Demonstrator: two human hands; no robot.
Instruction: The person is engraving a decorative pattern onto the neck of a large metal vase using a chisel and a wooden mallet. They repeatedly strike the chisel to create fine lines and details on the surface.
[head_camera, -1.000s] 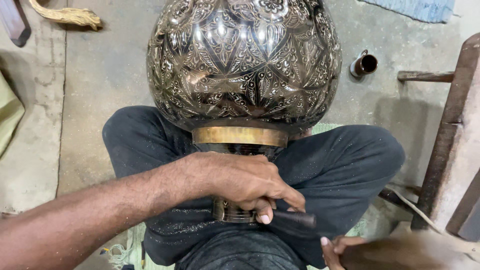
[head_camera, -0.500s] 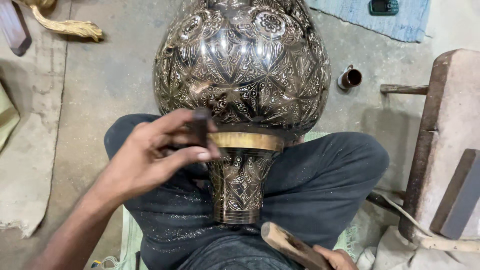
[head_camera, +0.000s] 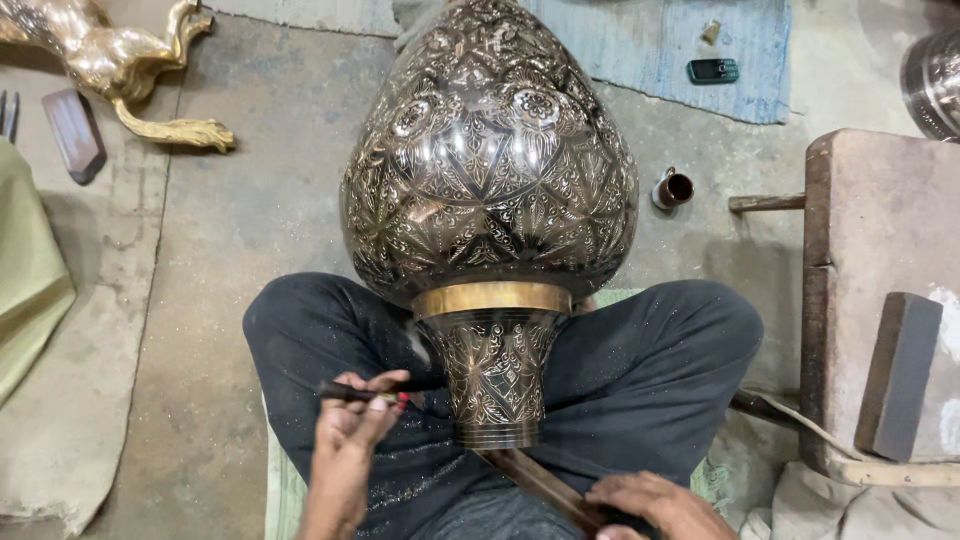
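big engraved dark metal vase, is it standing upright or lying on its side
Lying on its side: the big engraved dark metal vase rests across the person's lap, its flared foot toward the camera.

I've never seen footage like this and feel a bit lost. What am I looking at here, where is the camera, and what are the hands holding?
The camera sits on a person's head and looks down at their lap. They sit cross-legged on a concrete floor. A large engraved metal vase with a brass band lies across their legs, neck toward them. The left hand pinches a thin dark tool beside the neck. The right hand has its grip on a wooden stick. Around them lie a blue mat, a small metal cup, a brass figure and a wooden bench.
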